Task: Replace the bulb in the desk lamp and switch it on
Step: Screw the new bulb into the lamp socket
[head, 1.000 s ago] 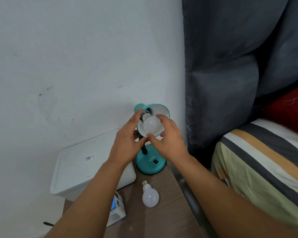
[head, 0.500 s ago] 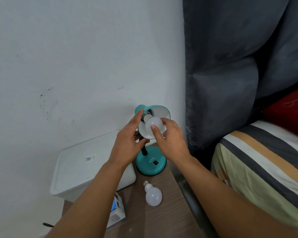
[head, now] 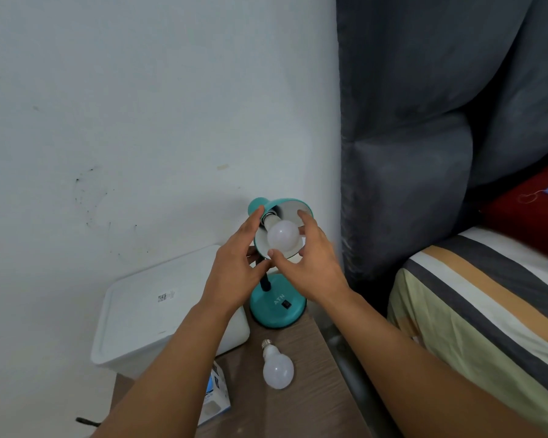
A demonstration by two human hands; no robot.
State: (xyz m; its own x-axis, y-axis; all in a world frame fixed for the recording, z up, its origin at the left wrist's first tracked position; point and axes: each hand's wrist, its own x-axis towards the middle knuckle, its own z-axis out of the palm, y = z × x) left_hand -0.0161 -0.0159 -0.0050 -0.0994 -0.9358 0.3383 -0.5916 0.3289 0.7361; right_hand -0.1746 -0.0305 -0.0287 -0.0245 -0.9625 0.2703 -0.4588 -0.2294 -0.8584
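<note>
While your right hand [head: 310, 267] reaches in from the lower right, its fingers [head: 306, 218] are spread and curved around the white bulb [head: 282, 238] seated in the socket of the teal desk lamp [head: 277, 306]: the thumb tip touches the bulb's lower edge, the index finger arches past its far side against the inner face of the shade [head: 293, 206], and the remaining fingers lie along the bulb's right side, where contact cannot be confirmed. Your left hand [head: 238, 267] comes in from the lower left with fingers extended and close together, the index fingertip resting on the shade's teal outer wall near the socket neck, the thumb angled toward the right thumb beneath the shade's rim; whether the thumbs touch cannot be told. Both forearms converge on the lamp head, which tilts toward you with its opening facing the camera. The bulb thus sits between the two hands, cupped mainly by the right. A second white bulb [head: 277, 366] lies on its side on the wooden nightstand [head: 314, 390], just in front of the lamp base and well apart from both hands. A bulb carton [head: 215, 396] lies beneath your left forearm, beside a white plastic bin [head: 146, 314].
</note>
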